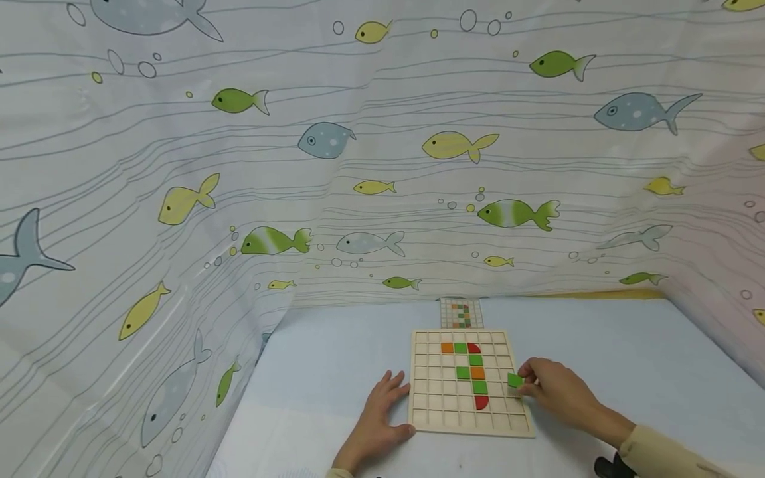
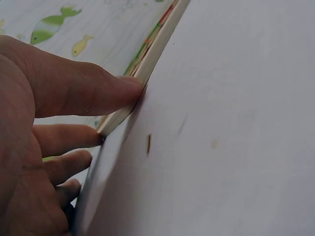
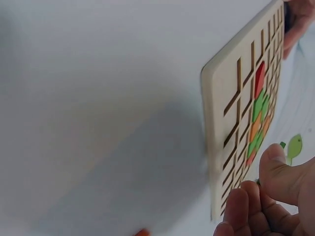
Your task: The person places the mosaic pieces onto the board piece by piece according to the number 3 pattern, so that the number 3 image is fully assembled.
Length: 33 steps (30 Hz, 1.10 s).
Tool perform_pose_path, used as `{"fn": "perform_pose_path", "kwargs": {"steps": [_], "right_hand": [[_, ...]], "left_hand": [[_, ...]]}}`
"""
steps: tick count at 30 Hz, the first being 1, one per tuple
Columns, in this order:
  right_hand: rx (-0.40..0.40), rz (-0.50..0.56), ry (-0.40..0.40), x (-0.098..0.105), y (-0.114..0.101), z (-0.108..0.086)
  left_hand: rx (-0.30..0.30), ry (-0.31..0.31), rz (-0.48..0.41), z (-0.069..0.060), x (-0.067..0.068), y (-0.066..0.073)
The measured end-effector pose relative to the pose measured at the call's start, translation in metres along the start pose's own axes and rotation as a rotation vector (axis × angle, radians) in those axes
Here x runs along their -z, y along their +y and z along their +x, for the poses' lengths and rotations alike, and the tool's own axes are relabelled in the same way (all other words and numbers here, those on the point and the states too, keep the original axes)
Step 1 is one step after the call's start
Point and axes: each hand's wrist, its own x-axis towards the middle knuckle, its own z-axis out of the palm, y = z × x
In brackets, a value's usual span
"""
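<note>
A wooden grid board (image 1: 430, 405) lies on the pale table, its raised slats forming square cells. Several tiles fill a hooked column on it, among them an orange square (image 1: 447, 348), a green square (image 1: 460, 348) and a rounded red piece (image 1: 481, 403). My right hand (image 1: 562, 390) pinches a green square tile (image 1: 514, 380) between thumb and fingers over the board's right side. At the opposite edge, my left hand (image 1: 379, 415) touches the board with spread fingers, its thumb (image 2: 118, 91) against the rim near the front left corner.
Behind the board lies a pattern card (image 1: 447, 312) printed with a small coloured grid. Fish-printed cloth (image 1: 370, 219) walls in the back and sides. A black object (image 1: 612, 467) sits by the right sleeve; a small orange thing (image 3: 142, 232) shows at the right wrist view's bottom edge.
</note>
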Motion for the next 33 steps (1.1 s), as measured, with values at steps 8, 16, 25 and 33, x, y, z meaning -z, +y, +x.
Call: {"fn": "perform_pose_path", "kwargs": {"steps": [8,16,25,33], "right_hand": [[0.042,0.054,-0.004,-0.017,-0.017,0.005],[0.095,0.052,-0.012,-0.029,-0.027,0.007],[0.179,0.032,0.007,-0.042,-0.031,0.008],[0.19,0.05,-0.004,-0.057,-0.037,0.009]], "left_hand": [[0.0,0.005,0.014,0.001,-0.001,0.003],[-0.008,0.01,0.022,0.001,0.0,0.004],[-0.02,0.017,0.012,-0.001,0.0,0.004],[-0.002,0.009,0.014,-0.001,0.0,0.004]]}}
